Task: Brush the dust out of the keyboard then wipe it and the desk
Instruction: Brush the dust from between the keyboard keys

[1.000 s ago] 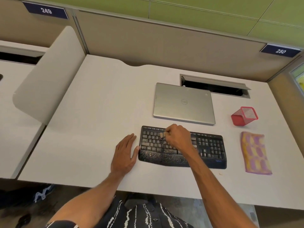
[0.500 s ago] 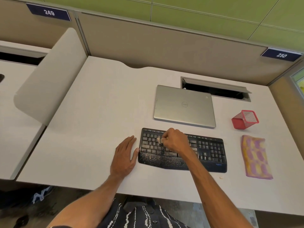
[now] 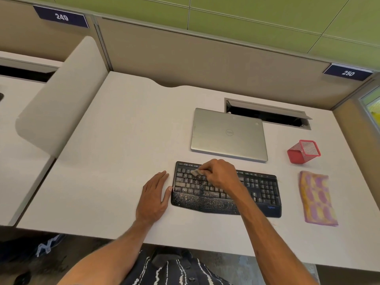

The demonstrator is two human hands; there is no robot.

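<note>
Dusty keyboard on desk near front edge, right hand with fingers curled round small brush on upper left keys, left hand flat on desk, fingers straight, thumb at keyboard's left edge, cloth right of keyboard, closed laptop behind.

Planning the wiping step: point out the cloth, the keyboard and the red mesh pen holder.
cloth (image 3: 317,199): head view, middle of the fabric.
keyboard (image 3: 265,188): head view, on its number pad.
red mesh pen holder (image 3: 304,151): head view, on its side.
</note>
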